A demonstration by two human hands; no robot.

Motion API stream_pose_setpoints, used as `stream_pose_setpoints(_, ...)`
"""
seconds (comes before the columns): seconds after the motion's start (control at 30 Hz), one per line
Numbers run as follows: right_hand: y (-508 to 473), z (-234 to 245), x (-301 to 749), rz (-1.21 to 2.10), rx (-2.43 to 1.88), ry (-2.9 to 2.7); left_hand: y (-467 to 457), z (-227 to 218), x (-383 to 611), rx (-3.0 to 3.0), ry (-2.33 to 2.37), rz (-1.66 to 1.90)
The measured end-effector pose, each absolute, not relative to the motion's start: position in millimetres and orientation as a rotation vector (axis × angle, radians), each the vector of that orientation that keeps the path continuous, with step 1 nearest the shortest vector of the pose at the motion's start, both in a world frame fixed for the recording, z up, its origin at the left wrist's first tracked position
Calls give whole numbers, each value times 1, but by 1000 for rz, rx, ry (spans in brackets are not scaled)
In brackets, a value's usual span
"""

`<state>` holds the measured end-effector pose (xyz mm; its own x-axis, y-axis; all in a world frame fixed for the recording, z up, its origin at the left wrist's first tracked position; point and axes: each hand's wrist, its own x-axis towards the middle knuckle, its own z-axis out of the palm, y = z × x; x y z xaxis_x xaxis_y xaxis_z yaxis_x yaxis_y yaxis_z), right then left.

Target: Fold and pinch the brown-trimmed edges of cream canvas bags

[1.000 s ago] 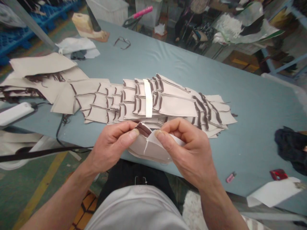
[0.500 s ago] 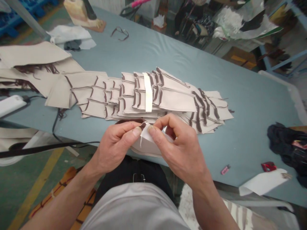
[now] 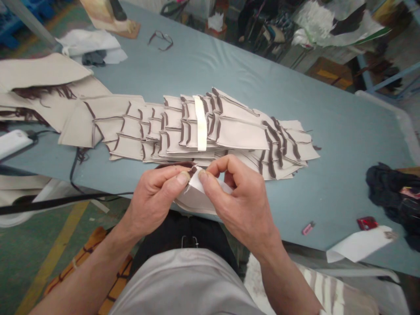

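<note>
Beige cloth piece sits gripped between the closed fingers of your left hand and right hand, just in front of the stacked brown-striped panels.

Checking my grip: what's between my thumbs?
In the head view, a white strip on a beige fabric piece, pinched by your left hand and right hand.

Left hand and right hand pinched close together.
Fingers curled inward, thumbs almost meeting, forearms angling up from either side.
</note>
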<state>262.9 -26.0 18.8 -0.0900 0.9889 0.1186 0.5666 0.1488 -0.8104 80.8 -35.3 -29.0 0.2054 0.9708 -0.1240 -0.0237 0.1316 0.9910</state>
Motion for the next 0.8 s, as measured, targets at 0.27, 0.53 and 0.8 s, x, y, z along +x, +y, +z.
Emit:
stream_pose_setpoints(0.27, -24, 16, 263, 847, -1489, -1693, -33, -35, 79, 1148, 1074, 961)
stream_pose_setpoints(0.53, -23, 14, 261, 855, -1500, -1658, -31, -36, 79, 1141, 1085, 996)
stream_pose_setpoints(0.8, -23, 12, 258, 860, -1474, -1641, -27, -36, 80, 1045, 1106, 1025)
